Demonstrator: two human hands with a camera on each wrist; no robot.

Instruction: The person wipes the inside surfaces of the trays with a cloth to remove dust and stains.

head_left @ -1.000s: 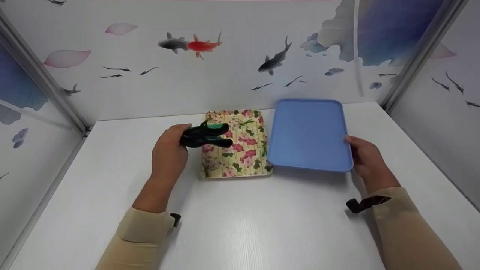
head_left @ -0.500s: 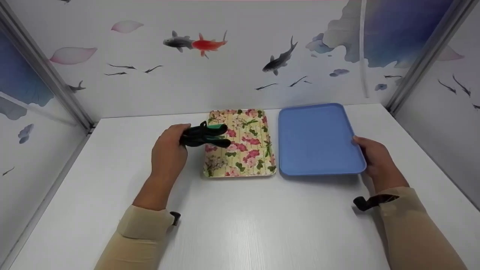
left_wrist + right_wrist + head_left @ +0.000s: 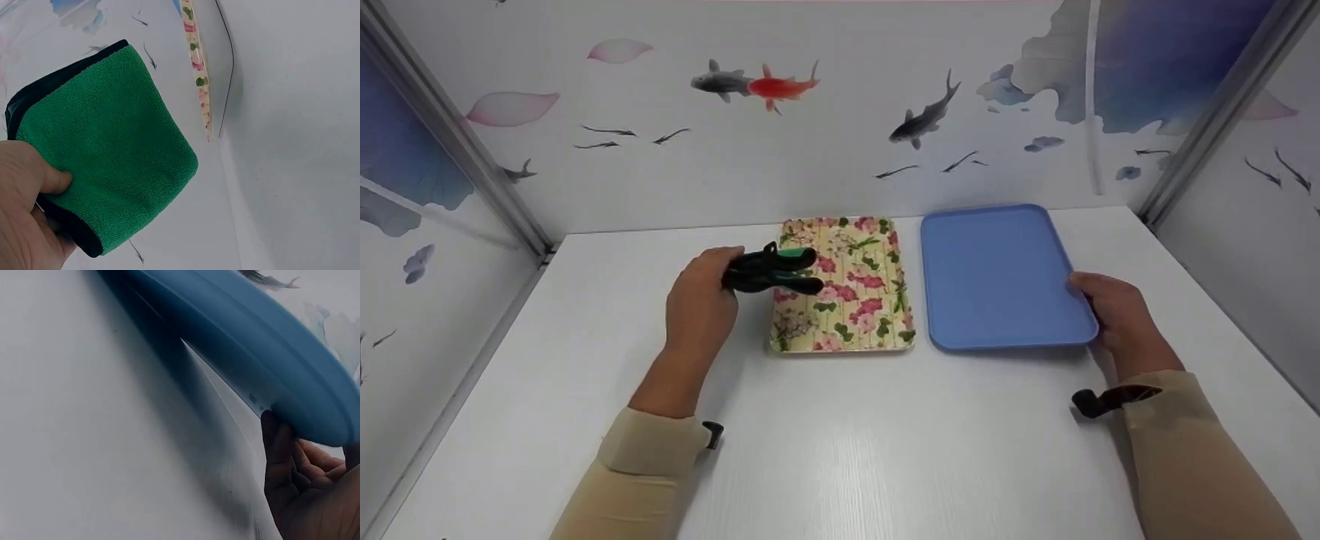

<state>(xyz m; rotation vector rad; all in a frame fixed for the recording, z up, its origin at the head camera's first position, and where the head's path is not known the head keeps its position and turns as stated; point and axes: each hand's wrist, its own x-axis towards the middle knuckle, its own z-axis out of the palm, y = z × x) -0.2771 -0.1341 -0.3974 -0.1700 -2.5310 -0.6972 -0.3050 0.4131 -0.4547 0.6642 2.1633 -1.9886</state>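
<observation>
A folded green cloth (image 3: pixel 112 135) with black edging is pinched in my left hand (image 3: pixel 701 304), the thumb on its green face in the left wrist view. In the head view the cloth (image 3: pixel 772 270) appears edge-on, above the left part of a flowered tray (image 3: pixel 855 300). My right hand (image 3: pixel 1117 315) grips the right edge of a blue tray (image 3: pixel 1001 277), thumb on top. The right wrist view shows fingers (image 3: pixel 278 444) under the blue tray (image 3: pixel 264 354), whose near side is tilted up off the table.
The white table (image 3: pixel 840 442) carries both trays, side by side near the back wall (image 3: pixel 840 165) with its painted fish. Side panels and metal posts (image 3: pixel 1215 112) bound the table. A small black device (image 3: pixel 1099 403) sits at the right cuff.
The blue tray and my right hand have shifted to the right, opening a gap beside the flowered tray. My left hand still holds the cloth in nearly the same place.
</observation>
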